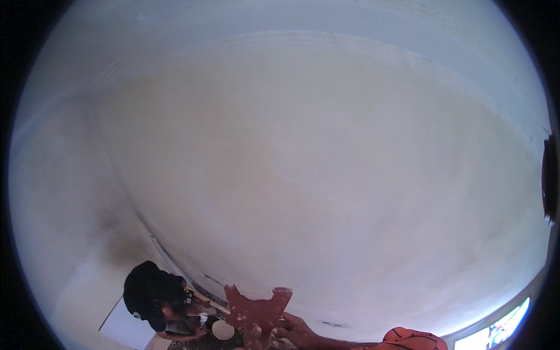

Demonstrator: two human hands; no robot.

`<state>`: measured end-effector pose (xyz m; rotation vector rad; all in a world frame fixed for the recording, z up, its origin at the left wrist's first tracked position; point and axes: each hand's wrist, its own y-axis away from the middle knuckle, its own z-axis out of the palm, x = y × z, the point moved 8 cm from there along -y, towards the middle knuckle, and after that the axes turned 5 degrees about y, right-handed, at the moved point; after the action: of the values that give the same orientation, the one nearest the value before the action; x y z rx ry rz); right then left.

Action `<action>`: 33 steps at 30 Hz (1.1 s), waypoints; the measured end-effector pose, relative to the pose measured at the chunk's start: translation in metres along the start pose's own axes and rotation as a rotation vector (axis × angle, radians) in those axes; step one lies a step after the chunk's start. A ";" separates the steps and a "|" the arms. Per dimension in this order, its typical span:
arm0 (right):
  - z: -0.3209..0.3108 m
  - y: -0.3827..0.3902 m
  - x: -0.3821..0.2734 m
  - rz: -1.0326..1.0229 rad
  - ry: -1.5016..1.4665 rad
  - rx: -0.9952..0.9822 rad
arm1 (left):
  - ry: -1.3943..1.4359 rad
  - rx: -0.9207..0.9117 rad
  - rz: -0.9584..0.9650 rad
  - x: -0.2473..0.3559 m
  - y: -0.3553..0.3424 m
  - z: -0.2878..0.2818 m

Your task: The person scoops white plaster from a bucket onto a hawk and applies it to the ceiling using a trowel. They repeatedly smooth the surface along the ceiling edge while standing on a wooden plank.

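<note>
A reddish-brown flat piece [256, 312] stands at the lower edge, with two raised corners at its top and a pale dip between them. Pale smears mark its surface, and I cannot make out its exact kind. My right hand [296, 331] grips its right edge with bent fingers, the forearm coming in from the right in an orange sleeve [414, 339] with black lines. A rounded lump low on the piece is too unclear to name. My left hand does not show.
A broad pale wall [326, 175] fills most of the view. Another person in a black cap [146, 291] is close by at the lower left, beside a white panel [125, 326] and a round pale thing [223, 330]. A bright window [496, 329] lies at the lower right.
</note>
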<state>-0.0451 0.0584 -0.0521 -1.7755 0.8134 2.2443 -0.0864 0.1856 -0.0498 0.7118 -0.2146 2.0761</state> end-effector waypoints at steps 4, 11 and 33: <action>-0.012 -0.030 0.061 -0.140 -0.008 0.081 | 0.007 -0.090 -0.040 -0.027 -0.011 -0.035; -0.091 -0.009 -0.034 -0.244 0.957 0.086 | 0.010 -0.328 0.005 -0.029 -0.016 -0.046; -0.021 0.066 -0.431 -1.491 0.157 0.529 | 0.147 -0.246 0.092 0.015 0.014 -0.068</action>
<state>0.0638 0.0782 0.3704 -1.4169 -0.0512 0.8169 -0.1320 0.2157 -0.0959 0.4051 -0.4181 2.1309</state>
